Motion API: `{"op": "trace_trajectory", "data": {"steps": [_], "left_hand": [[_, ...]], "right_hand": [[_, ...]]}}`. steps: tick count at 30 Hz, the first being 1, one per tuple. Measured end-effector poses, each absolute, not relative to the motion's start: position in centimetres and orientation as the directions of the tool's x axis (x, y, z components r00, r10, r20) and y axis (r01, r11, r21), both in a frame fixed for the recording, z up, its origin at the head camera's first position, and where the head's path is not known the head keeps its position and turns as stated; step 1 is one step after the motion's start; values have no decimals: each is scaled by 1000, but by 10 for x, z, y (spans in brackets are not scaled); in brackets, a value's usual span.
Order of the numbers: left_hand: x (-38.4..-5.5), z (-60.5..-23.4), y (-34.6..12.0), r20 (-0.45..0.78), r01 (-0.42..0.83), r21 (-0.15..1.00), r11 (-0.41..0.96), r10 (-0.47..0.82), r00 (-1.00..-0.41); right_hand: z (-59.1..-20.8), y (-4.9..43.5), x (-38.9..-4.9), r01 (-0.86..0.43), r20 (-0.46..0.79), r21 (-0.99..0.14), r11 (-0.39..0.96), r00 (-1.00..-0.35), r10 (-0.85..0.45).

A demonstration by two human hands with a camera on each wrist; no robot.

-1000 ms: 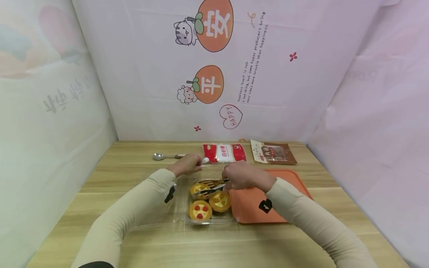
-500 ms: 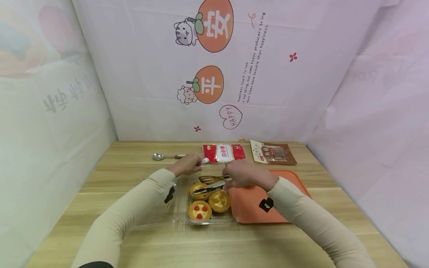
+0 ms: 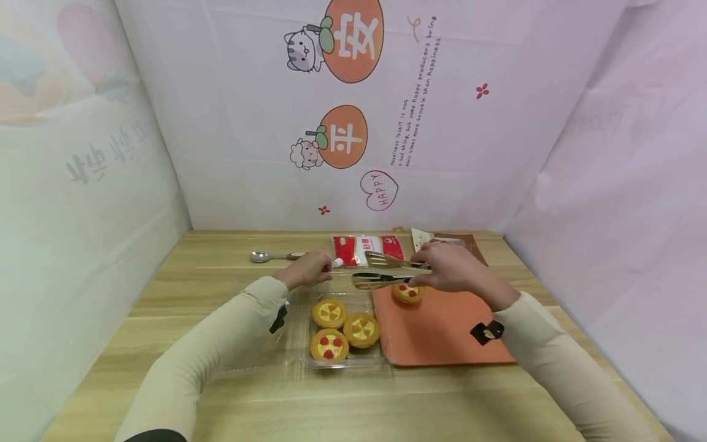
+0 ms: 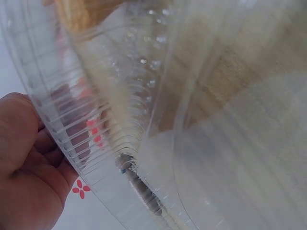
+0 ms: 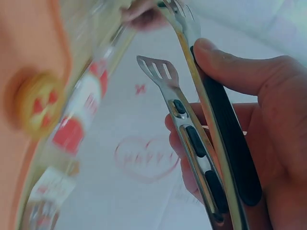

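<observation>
In the head view my left hand (image 3: 309, 270) is at the raised far edge of a clear plastic lid (image 4: 216, 163); the left wrist view shows its fingers curled at the ribbed rim. The clear container (image 3: 326, 364) beside it holds three egg tarts: two with yellow pieces (image 3: 329, 314) and one with red berries (image 3: 329, 345). My right hand (image 3: 455, 270) grips metal serving tongs (image 5: 192, 124) with black grips, their two arms spread and nothing between them. Below the tongs, another red-berry tart (image 3: 407, 293) sits on the orange tray (image 3: 442, 331).
At the back lie a metal spoon (image 3: 262, 256), a red and white sugar pouch (image 3: 345, 250) with a white cap, and a brown packet (image 3: 472, 245) partly behind my right hand. White printed sheets (image 3: 237, 153) wall the table (image 3: 265, 405) at back and sides.
My right hand has lifted the tongs from over the container's tarts and moved right and back, above the tray's far edge. The tart on the tray has come into view. My left hand stays.
</observation>
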State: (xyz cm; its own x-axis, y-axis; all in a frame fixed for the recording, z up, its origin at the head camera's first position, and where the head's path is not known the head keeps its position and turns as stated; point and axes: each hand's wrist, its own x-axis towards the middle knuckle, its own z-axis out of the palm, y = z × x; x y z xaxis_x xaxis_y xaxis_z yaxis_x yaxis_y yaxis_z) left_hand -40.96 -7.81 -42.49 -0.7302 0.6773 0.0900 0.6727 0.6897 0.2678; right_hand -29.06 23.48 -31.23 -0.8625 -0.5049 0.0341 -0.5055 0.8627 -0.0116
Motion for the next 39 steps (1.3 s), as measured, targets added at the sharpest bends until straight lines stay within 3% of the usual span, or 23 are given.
{"op": "trace_trajectory", "data": {"steps": [8, 16, 24, 39], "left_hand": [[-410, -426, -76, 94, 670, 270, 692, 673, -734], [-409, -425, -77, 97, 667, 277, 692, 670, -736], [-407, -427, -76, 79, 663, 283, 693, 672, -736], [-402, -421, -74, 62, 643, 286, 711, 656, -753]], "right_hand": [[-326, 297, -279, -429, -18, -42, 902, -902, -430], [-349, 325, -268, -344, -114, -130, 930, -926, -359], [-372, 322, -271, -318, -108, -151, 936, -936, -335], [-377, 300, -282, -361, -69, -43, 932, -929, -363]]}}
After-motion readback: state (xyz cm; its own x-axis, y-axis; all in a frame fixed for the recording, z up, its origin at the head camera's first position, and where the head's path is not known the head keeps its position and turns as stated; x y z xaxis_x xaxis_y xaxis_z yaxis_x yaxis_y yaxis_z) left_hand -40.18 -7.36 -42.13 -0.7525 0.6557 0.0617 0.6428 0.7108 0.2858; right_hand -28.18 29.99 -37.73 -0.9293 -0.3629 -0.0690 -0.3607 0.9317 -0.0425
